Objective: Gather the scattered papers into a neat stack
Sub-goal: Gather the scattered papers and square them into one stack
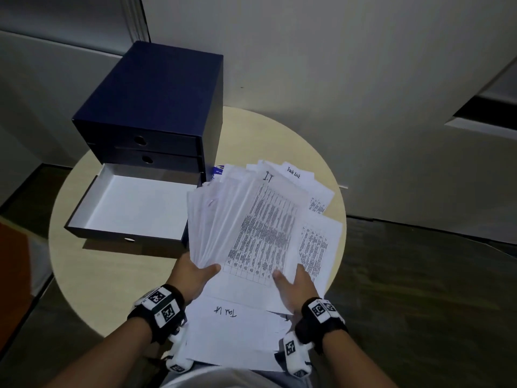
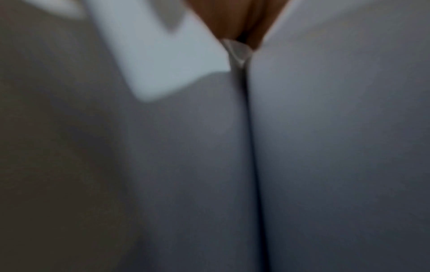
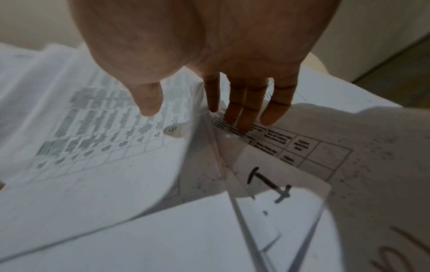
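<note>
A fanned bundle of white papers (image 1: 260, 228), its top sheet a printed table, is lifted over the right half of the round table (image 1: 112, 289). My left hand (image 1: 195, 273) grips its lower left corner, thumb on top. My right hand (image 1: 296, 284) holds the lower right edge. In the right wrist view its thumb (image 3: 149, 103) lies over the curled top sheet (image 3: 97, 147), and its fingers (image 3: 242, 114) reach under onto another printed sheet. Loose sheets remain: a handwritten "Task List" page (image 1: 232, 331) near me, one at the right (image 1: 319, 247), and others at the far side (image 1: 302, 177). The left wrist view is blurred paper (image 2: 325, 110).
A dark blue drawer box (image 1: 156, 102) stands at the table's back left. Its bottom drawer (image 1: 131, 208) is pulled open with a white inside, just left of the bundle. A wall rises behind the table and dark floor surrounds it.
</note>
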{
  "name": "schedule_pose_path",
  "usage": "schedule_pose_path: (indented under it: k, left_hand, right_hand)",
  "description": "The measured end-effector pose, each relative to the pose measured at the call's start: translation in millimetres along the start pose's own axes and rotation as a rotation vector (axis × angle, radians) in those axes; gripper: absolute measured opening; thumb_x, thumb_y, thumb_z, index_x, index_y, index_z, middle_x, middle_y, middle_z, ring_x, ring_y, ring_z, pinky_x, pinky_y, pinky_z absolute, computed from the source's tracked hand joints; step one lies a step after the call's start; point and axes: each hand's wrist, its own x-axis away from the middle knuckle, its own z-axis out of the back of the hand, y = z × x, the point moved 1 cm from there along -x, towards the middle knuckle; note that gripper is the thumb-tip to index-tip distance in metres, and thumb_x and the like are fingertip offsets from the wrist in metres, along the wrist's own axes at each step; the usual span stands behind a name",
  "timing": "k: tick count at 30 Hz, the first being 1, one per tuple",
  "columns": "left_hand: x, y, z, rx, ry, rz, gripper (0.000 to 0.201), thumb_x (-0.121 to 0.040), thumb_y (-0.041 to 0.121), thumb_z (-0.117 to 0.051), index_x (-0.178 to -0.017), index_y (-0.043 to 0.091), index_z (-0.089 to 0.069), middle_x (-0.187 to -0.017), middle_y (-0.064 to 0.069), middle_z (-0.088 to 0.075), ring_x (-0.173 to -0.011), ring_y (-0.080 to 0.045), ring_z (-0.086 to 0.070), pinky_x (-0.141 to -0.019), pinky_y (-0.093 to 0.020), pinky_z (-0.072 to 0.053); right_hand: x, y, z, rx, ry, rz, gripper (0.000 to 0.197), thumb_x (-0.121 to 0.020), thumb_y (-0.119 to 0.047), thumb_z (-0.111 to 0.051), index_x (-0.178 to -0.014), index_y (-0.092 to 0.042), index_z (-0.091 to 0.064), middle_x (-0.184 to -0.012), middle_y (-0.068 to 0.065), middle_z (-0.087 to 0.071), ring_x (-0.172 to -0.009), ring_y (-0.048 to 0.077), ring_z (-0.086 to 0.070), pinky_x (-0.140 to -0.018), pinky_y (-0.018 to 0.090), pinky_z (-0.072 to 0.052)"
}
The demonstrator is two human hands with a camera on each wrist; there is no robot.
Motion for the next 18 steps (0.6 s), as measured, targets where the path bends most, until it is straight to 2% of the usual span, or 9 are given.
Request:
schedule_pose_path:
  k: [3, 6, 7, 9, 11, 13, 15, 17, 18]
  left_hand:
    - [6, 25, 1, 0.108, -0.1, -0.081, 0.04, -0.079, 0.007, -0.081, -0.112, 0.021, -0.064, -0.105, -0.005, -0.074, -0.101, -0.023, -0.07, -0.091, -0.04, -0.054]
    - [4, 53, 1, 0.137, -0.167, -0.136, 0.046, -0.081, 0.007, -0.079, -0.122, 0.017, -0.061, -0.096, 0.001, -0.075, -0.082, -0.006, -0.071, -0.083, -0.032, -0.058]
    - [3, 61, 0, 0.172, -0.183, -0.155, 0.054, -0.078, 0.01, -0.083, -0.126, 0.017, -0.059, -0.103, 0.001, -0.074, -0.091, -0.009, -0.072, -0.088, -0.037, -0.057]
    - [0, 75, -2, 0.292, -0.167, -0.159, 0.06, -0.07, 0.012, -0.088, -0.123, 0.017, -0.061, -0.111, 0.001, -0.074, -0.108, -0.018, -0.069, -0.091, -0.039, -0.056]
    - [4, 90, -2, 0.287, -0.099, -0.16, 0.037, -0.076, 0.011, -0.084, -0.106, 0.011, -0.063, -0.091, 0.009, -0.075, -0.09, -0.008, -0.071, -0.077, -0.02, -0.056]
    - [6, 96, -2, 0.081, -0.056, -0.155, 0.059, -0.068, 0.052, -0.083, -0.108, 0.013, -0.064, -0.098, 0.007, -0.069, -0.094, -0.011, -0.063, -0.083, -0.019, -0.046]
    - [1, 89, 2, -0.024, -0.105, -0.251, 0.112, -0.039, 0.085, -0.072, -0.122, 0.01, -0.063, -0.114, 0.004, -0.062, -0.108, -0.013, -0.057, -0.09, -0.019, -0.04]
    - [4, 86, 2, -0.067, -0.191, -0.32, 0.116, -0.04, 0.087, -0.069, -0.126, 0.01, -0.06, -0.12, 0.0, -0.064, -0.111, -0.012, -0.061, -0.088, -0.012, -0.043]
    - [3, 82, 1, -0.029, -0.213, -0.311, 0.098, -0.051, 0.076, -0.077, -0.125, 0.015, -0.06, -0.117, 0.001, -0.066, -0.107, -0.009, -0.063, -0.086, -0.011, -0.046]
  right_hand:
    - [-1, -4, 16, -0.5, 0.031, 0.014, 0.09, -0.08, -0.053, -0.07, -0.151, -0.028, -0.02, -0.153, -0.003, -0.035, -0.138, 0.023, -0.039, -0.115, 0.045, -0.032]
    - [3, -20, 37, -0.83, -0.048, 0.047, 0.087, -0.086, -0.023, -0.074, -0.152, -0.012, -0.018, -0.151, -0.003, -0.035, -0.134, 0.02, -0.041, -0.116, 0.043, -0.028]
    - [7, -26, 46, -0.884, -0.054, 0.077, 0.077, -0.086, -0.02, -0.073, -0.148, -0.012, -0.028, -0.146, -0.004, -0.04, -0.13, 0.018, -0.046, -0.114, 0.041, -0.03]
    - [14, -41, 63, -0.843, -0.029, 0.223, 0.047, -0.086, -0.02, -0.074, -0.127, -0.028, -0.052, -0.134, -0.005, -0.058, -0.117, 0.015, -0.06, -0.105, 0.038, -0.044]
    - [23, -54, 76, -0.733, 0.065, 0.352, 0.027, -0.089, -0.017, -0.07, -0.115, -0.02, -0.065, -0.113, -0.002, -0.073, -0.103, 0.015, -0.07, -0.087, 0.033, -0.057]
    - [21, -55, 86, -0.676, 0.168, 0.409, 0.015, -0.088, -0.01, -0.07, -0.101, -0.015, -0.069, -0.093, -0.006, -0.077, -0.088, 0.012, -0.072, -0.074, 0.026, -0.058]
    - [15, -50, 88, -0.63, 0.214, 0.36, 0.013, -0.083, -0.011, -0.075, -0.092, -0.007, -0.065, -0.071, -0.008, -0.074, -0.066, 0.006, -0.069, -0.06, 0.021, -0.055]
    - [10, -42, 82, -0.53, 0.193, 0.227, 0.024, -0.08, -0.018, -0.078, -0.073, -0.004, -0.059, -0.046, -0.01, -0.055, -0.042, 0.01, -0.052, -0.054, 0.026, -0.047]
    - [9, -37, 77, -0.492, 0.173, 0.174, 0.036, -0.08, -0.021, -0.077, -0.059, -0.009, -0.05, -0.038, -0.01, -0.042, -0.036, 0.012, -0.041, -0.055, 0.03, -0.04]
